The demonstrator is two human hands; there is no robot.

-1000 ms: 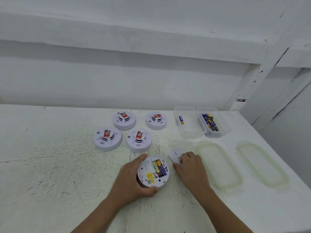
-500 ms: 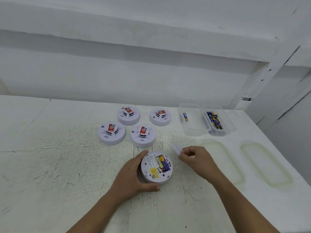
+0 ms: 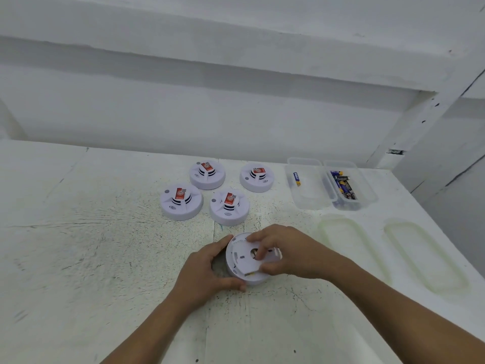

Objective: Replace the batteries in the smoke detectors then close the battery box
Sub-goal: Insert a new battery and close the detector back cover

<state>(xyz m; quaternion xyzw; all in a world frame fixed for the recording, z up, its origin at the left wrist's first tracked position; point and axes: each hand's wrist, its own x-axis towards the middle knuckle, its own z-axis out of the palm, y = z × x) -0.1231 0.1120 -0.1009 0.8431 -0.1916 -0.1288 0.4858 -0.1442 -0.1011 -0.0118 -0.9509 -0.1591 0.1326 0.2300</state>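
Your left hand (image 3: 207,271) grips the detector (image 3: 252,279) by its left rim, on the table (image 3: 105,258) close in front of you. Your right hand (image 3: 286,252) pinches the cover (image 3: 242,254) from the right, holding it across the detector's upturned back. The seat lies straight below the cover, so press downward against the left hand's brace.

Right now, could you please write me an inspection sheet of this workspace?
Surface: white table, scuffed and stained.
Job's things: upturned smoke detector near the front; back cover on it; four detectors face up behind; left box open, holding one battery; right box open, holding several batteries; two lids flat on the table.
Clutter: nothing seen.
Grippers: left hand grips the upturned detector's rim; right hand pinches the back cover with its fingers.
Cables: nothing seen.
Surroundings: white wall with a ledge.
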